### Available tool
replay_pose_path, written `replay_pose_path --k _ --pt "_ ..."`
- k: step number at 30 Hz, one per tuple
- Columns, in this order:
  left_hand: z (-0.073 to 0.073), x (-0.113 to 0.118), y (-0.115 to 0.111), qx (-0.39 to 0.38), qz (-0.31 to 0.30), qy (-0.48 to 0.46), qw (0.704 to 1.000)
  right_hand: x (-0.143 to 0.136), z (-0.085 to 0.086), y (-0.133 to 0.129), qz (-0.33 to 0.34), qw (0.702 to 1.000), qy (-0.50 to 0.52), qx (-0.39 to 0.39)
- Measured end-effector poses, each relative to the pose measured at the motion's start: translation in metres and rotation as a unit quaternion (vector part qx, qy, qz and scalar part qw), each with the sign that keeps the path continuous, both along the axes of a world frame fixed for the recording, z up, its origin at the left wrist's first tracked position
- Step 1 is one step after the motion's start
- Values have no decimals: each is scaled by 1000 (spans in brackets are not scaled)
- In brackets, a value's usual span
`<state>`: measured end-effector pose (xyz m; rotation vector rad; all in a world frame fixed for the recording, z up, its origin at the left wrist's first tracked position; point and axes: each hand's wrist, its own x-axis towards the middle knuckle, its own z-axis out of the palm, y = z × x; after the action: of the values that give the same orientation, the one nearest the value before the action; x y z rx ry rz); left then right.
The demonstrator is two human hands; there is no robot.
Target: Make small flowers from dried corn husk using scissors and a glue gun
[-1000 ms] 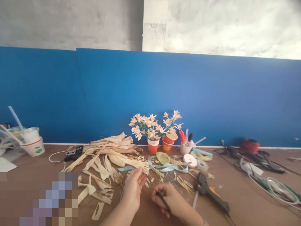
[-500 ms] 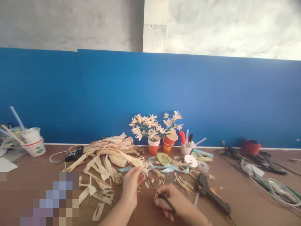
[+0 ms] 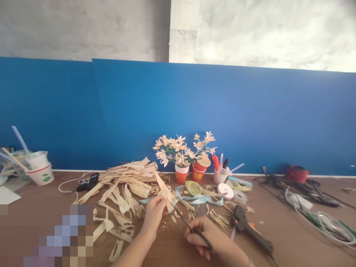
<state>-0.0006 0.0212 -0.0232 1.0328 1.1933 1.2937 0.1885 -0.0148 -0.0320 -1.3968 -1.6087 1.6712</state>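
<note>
My left hand (image 3: pixel 154 215) pinches a pale dried corn husk (image 3: pixel 164 188) that fans out to a point above the fingers. The fingers of my right hand (image 3: pixel 204 233) are wrapped round the handles of dark scissors (image 3: pixel 185 219), whose blades reach up and left to the husk's lower edge. Whether the blades touch it, I cannot tell. Behind my left hand spreads a pile of dried husks (image 3: pixel 130 174), with loose strips nearer me. Small cut scraps (image 3: pixel 174 218) lie between my hands.
Husk flowers (image 3: pixel 178 146) stand in an orange paper cup (image 3: pixel 182 175) against the blue partition (image 3: pixel 139 111). A glue gun (image 3: pixel 251 228) lies right of my right hand. Cables (image 3: pixel 319 218) lie far right; a white cup (image 3: pixel 41 173) stands far left.
The husk in my left hand has turned from slanting left to standing more upright. My left hand has shifted slightly left, and the scissors have moved slightly right.
</note>
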Motion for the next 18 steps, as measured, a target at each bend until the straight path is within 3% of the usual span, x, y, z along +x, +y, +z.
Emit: replay_pose_path --k 18 --pt "-2 0 -1 -2 -70 6 998 -2 7 -2 12 1000 -7 -18"
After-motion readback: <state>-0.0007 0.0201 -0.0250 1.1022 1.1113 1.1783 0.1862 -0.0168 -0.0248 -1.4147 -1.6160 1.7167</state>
